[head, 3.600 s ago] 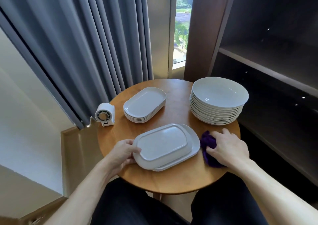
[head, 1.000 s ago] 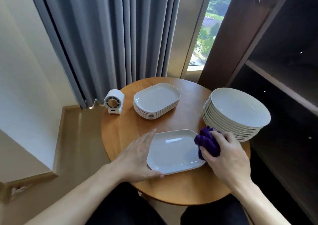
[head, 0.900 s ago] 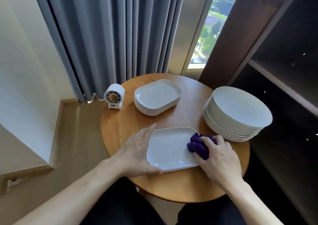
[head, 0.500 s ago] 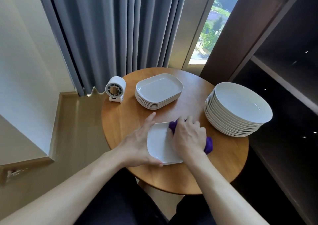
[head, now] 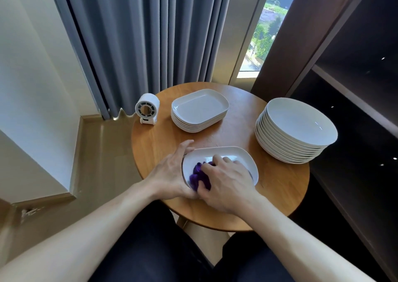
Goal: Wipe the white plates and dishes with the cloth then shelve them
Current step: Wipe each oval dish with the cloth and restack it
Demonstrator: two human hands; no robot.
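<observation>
— While the right hand (head: 228, 182) presses the purple cloth (head: 199, 175) into the rectangular white dish (head: 234, 154), what does the left hand (head: 172, 174) do?
— It lies against the left edge of the same dish, with the fingers (head: 185, 147) spread and only lightly curved along the rim. They are not closed around anything.
— And the fingers of the right hand?
— They are bent down over the cloth and hold it bunched against the left part of the dish. Part of the cloth shows between the two hands.
— Where is the dish?
— It sits flat at the near side of the round wooden table (head: 280, 187). Behind it there is a stack of rectangular dishes (head: 199, 111), and to the right a stack of round plates (head: 295, 131), both apart from it.
— Anything else on the table?
— A small white fan (head: 147, 110) at the far left edge, near the grey curtain (head: 150, 34). A dark shelf unit (head: 355, 87) stands at the right.
</observation>
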